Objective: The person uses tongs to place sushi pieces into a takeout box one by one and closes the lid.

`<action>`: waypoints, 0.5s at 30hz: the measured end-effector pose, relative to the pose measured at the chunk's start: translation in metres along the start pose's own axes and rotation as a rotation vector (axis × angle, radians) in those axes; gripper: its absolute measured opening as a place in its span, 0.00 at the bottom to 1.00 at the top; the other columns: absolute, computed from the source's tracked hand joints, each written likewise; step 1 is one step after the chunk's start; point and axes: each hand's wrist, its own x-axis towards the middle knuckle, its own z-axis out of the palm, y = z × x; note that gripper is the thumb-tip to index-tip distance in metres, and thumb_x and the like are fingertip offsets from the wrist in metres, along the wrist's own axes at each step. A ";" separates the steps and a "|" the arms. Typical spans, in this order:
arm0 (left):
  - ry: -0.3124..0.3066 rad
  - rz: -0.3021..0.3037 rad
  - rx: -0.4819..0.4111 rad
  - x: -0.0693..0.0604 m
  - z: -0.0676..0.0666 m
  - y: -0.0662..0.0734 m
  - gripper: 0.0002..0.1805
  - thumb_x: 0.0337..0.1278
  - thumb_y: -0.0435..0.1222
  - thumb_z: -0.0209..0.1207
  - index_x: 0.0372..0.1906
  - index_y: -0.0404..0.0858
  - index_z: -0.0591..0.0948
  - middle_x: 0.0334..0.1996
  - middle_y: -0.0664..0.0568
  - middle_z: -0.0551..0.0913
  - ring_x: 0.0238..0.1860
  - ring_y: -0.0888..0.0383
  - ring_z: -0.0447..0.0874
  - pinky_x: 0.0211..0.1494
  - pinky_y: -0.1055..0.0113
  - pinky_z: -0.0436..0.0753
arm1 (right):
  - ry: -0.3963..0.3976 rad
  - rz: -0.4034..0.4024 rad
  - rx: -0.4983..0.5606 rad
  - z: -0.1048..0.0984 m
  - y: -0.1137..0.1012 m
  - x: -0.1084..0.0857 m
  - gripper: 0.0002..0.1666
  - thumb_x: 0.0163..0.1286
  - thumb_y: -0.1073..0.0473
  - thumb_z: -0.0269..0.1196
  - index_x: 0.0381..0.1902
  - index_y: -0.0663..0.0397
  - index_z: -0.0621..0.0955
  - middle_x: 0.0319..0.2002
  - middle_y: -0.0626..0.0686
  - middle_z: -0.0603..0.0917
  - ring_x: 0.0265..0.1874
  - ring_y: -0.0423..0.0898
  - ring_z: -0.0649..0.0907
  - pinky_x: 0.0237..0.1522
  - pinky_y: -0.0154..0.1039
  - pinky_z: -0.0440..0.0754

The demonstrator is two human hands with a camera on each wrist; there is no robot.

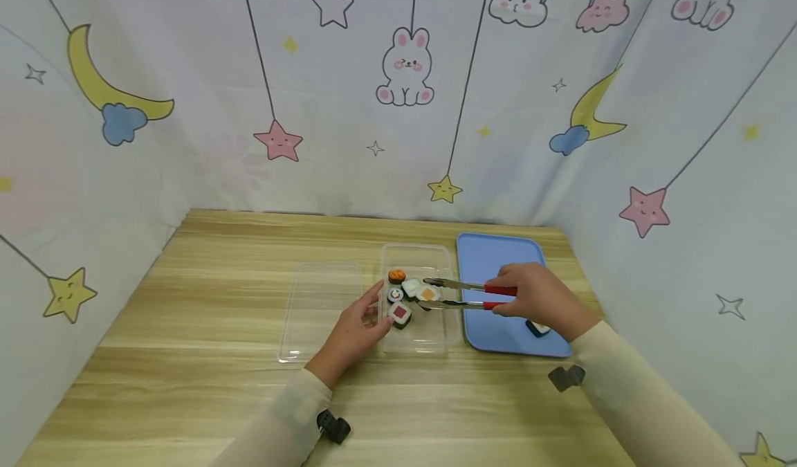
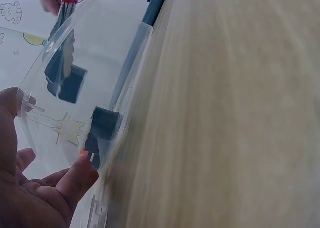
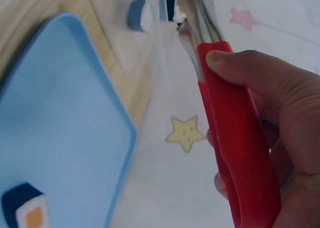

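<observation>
Currently, with a blue tray [image 1: 498, 256] below it, the right grip [image 1: 543, 297] holds red-handled tongs [image 3: 242, 138] around a sushi piece [image 1: 427, 293]; the spread left grip [image 1: 353, 332] touches a clear container [image 1: 426, 335].

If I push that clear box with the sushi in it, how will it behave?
The clear box looks thin-walled, so it's probably light and may slide. Its broad, low shape makes tipping unlikely, but the loose sushi pieces could shift.

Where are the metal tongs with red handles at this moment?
In the head view, the metal tongs with red handles are right of centre in the right hand, their tips around the yellow-centred white sushi piece over the clear plastic container.
</observation>
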 end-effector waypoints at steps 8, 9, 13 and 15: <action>-0.001 -0.004 0.014 -0.001 0.000 0.002 0.42 0.65 0.37 0.68 0.81 0.49 0.64 0.72 0.39 0.73 0.66 0.44 0.79 0.60 0.52 0.84 | -0.103 -0.037 -0.178 -0.007 -0.021 0.035 0.17 0.52 0.55 0.82 0.41 0.47 0.93 0.31 0.39 0.81 0.29 0.39 0.78 0.33 0.39 0.81; -0.001 0.002 0.014 -0.002 0.000 0.002 0.42 0.65 0.37 0.68 0.81 0.48 0.64 0.71 0.38 0.73 0.65 0.43 0.79 0.60 0.52 0.84 | -0.114 -0.042 -0.193 -0.008 -0.024 0.038 0.15 0.52 0.55 0.82 0.40 0.47 0.92 0.30 0.39 0.81 0.29 0.39 0.78 0.33 0.39 0.81; -0.005 0.002 0.013 -0.001 -0.001 0.003 0.42 0.65 0.37 0.68 0.81 0.48 0.64 0.72 0.38 0.73 0.66 0.43 0.78 0.60 0.52 0.84 | -0.148 -0.052 -0.228 -0.008 -0.030 0.048 0.13 0.51 0.56 0.82 0.36 0.45 0.92 0.28 0.38 0.80 0.29 0.39 0.79 0.33 0.40 0.82; -0.005 0.006 0.009 -0.001 -0.001 0.003 0.42 0.65 0.37 0.68 0.81 0.48 0.64 0.72 0.39 0.73 0.66 0.43 0.78 0.60 0.52 0.84 | -0.158 -0.054 -0.240 -0.007 -0.031 0.052 0.13 0.51 0.56 0.81 0.35 0.44 0.92 0.27 0.38 0.80 0.29 0.40 0.79 0.33 0.40 0.82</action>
